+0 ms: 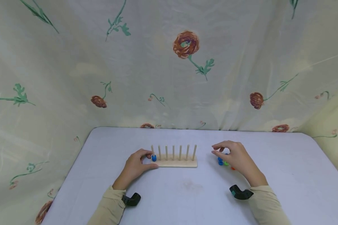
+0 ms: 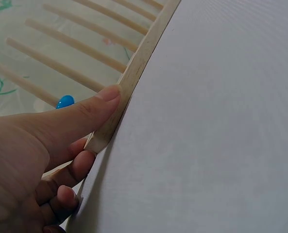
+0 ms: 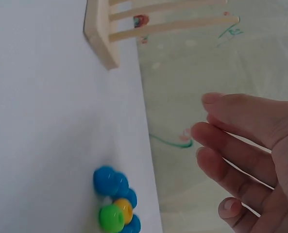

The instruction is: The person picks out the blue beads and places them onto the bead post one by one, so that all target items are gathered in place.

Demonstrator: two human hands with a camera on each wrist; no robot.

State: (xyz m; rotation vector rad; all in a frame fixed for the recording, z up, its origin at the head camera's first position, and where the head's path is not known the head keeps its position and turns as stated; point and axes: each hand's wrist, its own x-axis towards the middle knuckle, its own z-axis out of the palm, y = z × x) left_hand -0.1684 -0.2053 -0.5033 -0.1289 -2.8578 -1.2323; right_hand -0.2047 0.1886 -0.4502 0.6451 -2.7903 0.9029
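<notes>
A wooden peg board (image 1: pixel 176 163) with a row of several upright pegs lies on the table. One blue bead (image 1: pixel 154 158) sits low on its leftmost peg. My left hand (image 1: pixel 135 164) grips the left end of the board, thumb (image 2: pixel 102 99) along the front edge and fingers round the end. To the right of the board, my right hand (image 1: pixel 238 159) hovers with thumb and fingertips apart and nothing between them. Beneath it is a small cluster of blue beads (image 3: pixel 106 180), a green bead (image 3: pixel 111 218) and a yellow bead (image 3: pixel 126 208); an orange-red bead (image 1: pixel 233 168) peeks out below the hand.
A white cloth covers the table (image 1: pixel 169 197), with a faint stain in front of the board. Behind and at the sides hangs a pale curtain (image 1: pixel 146 62) with printed flowers. Each wrist wears a black camera mount (image 1: pixel 241 192).
</notes>
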